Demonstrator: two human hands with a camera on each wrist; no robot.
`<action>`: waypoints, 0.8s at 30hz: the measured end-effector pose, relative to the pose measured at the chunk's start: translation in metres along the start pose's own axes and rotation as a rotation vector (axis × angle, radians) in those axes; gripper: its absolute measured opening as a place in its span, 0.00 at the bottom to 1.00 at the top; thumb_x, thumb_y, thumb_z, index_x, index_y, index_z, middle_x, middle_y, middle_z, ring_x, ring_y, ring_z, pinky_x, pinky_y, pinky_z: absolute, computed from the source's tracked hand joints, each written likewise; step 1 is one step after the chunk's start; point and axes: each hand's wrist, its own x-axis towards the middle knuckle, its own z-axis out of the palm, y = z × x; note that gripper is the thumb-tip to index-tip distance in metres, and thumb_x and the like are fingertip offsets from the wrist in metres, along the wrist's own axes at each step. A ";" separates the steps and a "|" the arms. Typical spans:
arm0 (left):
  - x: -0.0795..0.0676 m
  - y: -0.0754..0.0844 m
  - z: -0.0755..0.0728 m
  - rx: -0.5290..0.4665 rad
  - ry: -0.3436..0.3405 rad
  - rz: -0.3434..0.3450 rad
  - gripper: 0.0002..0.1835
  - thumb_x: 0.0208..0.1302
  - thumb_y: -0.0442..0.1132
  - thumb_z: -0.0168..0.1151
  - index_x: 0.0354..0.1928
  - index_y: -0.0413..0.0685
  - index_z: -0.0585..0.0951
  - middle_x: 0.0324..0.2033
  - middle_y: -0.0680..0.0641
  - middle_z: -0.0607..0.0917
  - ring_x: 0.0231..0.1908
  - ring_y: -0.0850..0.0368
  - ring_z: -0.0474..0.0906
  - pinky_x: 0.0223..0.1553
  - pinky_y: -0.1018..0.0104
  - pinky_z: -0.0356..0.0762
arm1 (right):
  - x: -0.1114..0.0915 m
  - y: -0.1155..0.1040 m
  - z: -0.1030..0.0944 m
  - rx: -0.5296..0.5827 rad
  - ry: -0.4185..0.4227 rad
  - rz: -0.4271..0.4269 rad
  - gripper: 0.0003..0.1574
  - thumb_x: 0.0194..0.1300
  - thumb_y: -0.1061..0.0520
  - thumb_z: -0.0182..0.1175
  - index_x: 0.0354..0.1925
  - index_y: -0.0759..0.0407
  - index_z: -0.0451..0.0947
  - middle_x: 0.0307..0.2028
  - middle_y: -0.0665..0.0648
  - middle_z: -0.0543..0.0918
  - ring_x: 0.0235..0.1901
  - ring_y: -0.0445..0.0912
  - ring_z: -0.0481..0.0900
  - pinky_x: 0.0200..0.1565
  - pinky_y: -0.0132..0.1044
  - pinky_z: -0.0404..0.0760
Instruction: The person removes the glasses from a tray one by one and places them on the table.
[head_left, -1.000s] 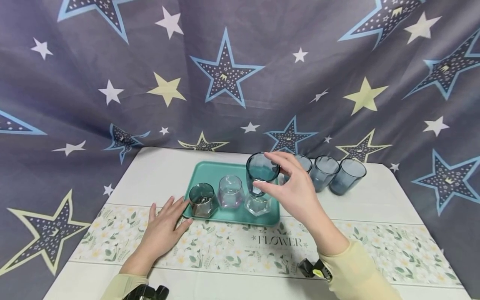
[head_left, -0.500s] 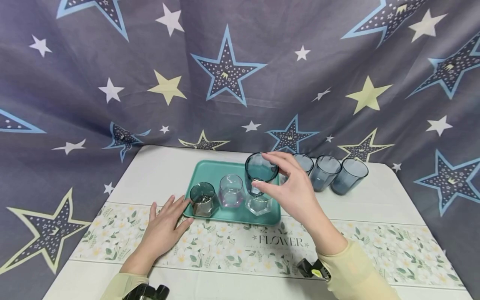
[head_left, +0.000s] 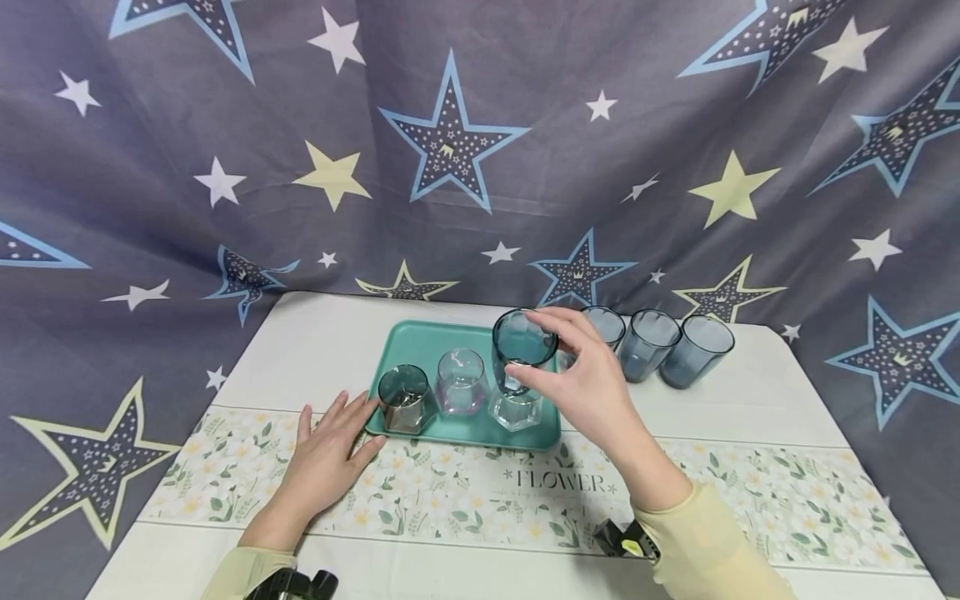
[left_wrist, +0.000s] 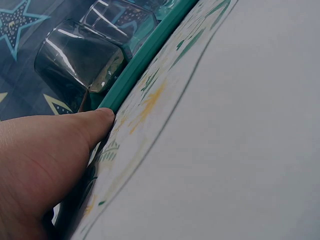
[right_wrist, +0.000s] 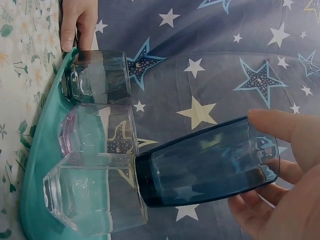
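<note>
My right hand [head_left: 596, 387] holds a blue glass tumbler [head_left: 517, 342] near its rim, between thumb and fingers. In the right wrist view, the tumbler tilts and its thick base is right at the rim of a clear glass [right_wrist: 90, 195]. That glass stands on a green tray [head_left: 423, 336], in a row with a pink-tinted glass [head_left: 461, 385] and a smoky dark glass [head_left: 406, 406]. My left hand [head_left: 326, 458] lies at the tray's front left corner with fingers extended; its thumb touches the tray's edge in the left wrist view.
Several more blue tumblers [head_left: 649, 346] stand to the right of the tray, one partly hidden behind my right hand. A floral strip with the word FLOWER crosses the white tabletop [head_left: 772, 400]. A star-patterned curtain [head_left: 480, 250] hangs behind the table.
The blue tumbler has sunk very slightly toward the clear glass, my right hand moving with it. The left hand and the tray stay where they were.
</note>
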 end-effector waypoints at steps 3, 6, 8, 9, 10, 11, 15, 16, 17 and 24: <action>0.000 0.000 0.000 -0.002 -0.002 0.000 0.36 0.84 0.56 0.63 0.84 0.47 0.71 0.82 0.40 0.70 0.84 0.34 0.55 0.79 0.23 0.29 | 0.001 0.000 0.000 -0.004 0.005 0.004 0.46 0.62 0.47 0.86 0.75 0.42 0.81 0.71 0.39 0.76 0.71 0.42 0.74 0.70 0.48 0.78; 0.000 0.000 0.000 -0.003 -0.001 0.000 0.36 0.83 0.55 0.63 0.84 0.47 0.70 0.82 0.40 0.70 0.84 0.34 0.55 0.79 0.23 0.29 | 0.001 -0.001 0.000 -0.002 0.009 0.005 0.47 0.61 0.47 0.86 0.76 0.41 0.80 0.71 0.40 0.76 0.70 0.42 0.75 0.70 0.47 0.79; 0.001 -0.001 0.001 -0.003 -0.001 0.000 0.36 0.83 0.55 0.63 0.84 0.47 0.70 0.82 0.40 0.69 0.84 0.34 0.54 0.79 0.23 0.29 | 0.001 -0.001 -0.001 0.002 0.010 0.005 0.49 0.61 0.47 0.86 0.77 0.40 0.79 0.71 0.40 0.76 0.70 0.42 0.75 0.70 0.48 0.79; 0.001 -0.001 0.000 -0.003 -0.002 -0.001 0.36 0.83 0.54 0.64 0.84 0.47 0.70 0.82 0.41 0.69 0.84 0.34 0.54 0.79 0.23 0.29 | 0.001 -0.001 -0.001 0.003 0.011 0.005 0.49 0.61 0.47 0.87 0.77 0.40 0.79 0.71 0.40 0.76 0.70 0.43 0.75 0.70 0.48 0.79; 0.001 -0.001 0.000 -0.003 -0.002 0.000 0.36 0.83 0.55 0.64 0.84 0.47 0.70 0.82 0.40 0.69 0.84 0.34 0.54 0.79 0.23 0.29 | 0.000 -0.002 -0.002 0.004 0.013 0.007 0.49 0.61 0.47 0.87 0.77 0.39 0.79 0.71 0.40 0.76 0.69 0.42 0.75 0.70 0.48 0.79; 0.001 -0.001 0.000 -0.003 -0.001 0.000 0.36 0.83 0.55 0.64 0.84 0.47 0.70 0.82 0.40 0.69 0.84 0.34 0.54 0.79 0.23 0.29 | 0.000 -0.002 -0.003 0.002 0.015 0.005 0.50 0.61 0.47 0.87 0.77 0.39 0.78 0.72 0.40 0.76 0.69 0.42 0.75 0.70 0.49 0.79; 0.001 0.000 0.001 -0.003 0.005 0.002 0.36 0.83 0.55 0.64 0.84 0.46 0.71 0.82 0.40 0.70 0.84 0.34 0.55 0.79 0.23 0.29 | -0.001 -0.003 -0.008 -0.008 0.029 -0.003 0.50 0.60 0.47 0.87 0.77 0.41 0.78 0.72 0.40 0.76 0.71 0.42 0.74 0.70 0.47 0.78; 0.001 0.000 0.001 -0.003 0.008 0.002 0.36 0.83 0.55 0.64 0.83 0.46 0.71 0.82 0.40 0.70 0.84 0.34 0.55 0.79 0.23 0.29 | -0.001 -0.003 -0.009 -0.012 0.032 -0.006 0.50 0.60 0.48 0.87 0.77 0.41 0.79 0.73 0.41 0.76 0.71 0.42 0.74 0.70 0.47 0.78; 0.001 -0.001 0.001 -0.003 0.011 0.002 0.36 0.83 0.54 0.65 0.83 0.46 0.71 0.81 0.40 0.70 0.84 0.34 0.55 0.79 0.23 0.29 | -0.001 -0.003 -0.011 -0.017 0.035 -0.011 0.50 0.60 0.48 0.87 0.77 0.41 0.79 0.73 0.41 0.76 0.72 0.42 0.73 0.70 0.47 0.78; 0.000 -0.002 0.003 -0.002 0.007 0.003 0.36 0.82 0.53 0.65 0.83 0.46 0.71 0.82 0.40 0.70 0.84 0.34 0.54 0.79 0.23 0.30 | -0.005 -0.004 -0.025 -0.043 0.048 -0.018 0.50 0.60 0.48 0.87 0.77 0.42 0.78 0.73 0.42 0.76 0.74 0.42 0.72 0.71 0.49 0.77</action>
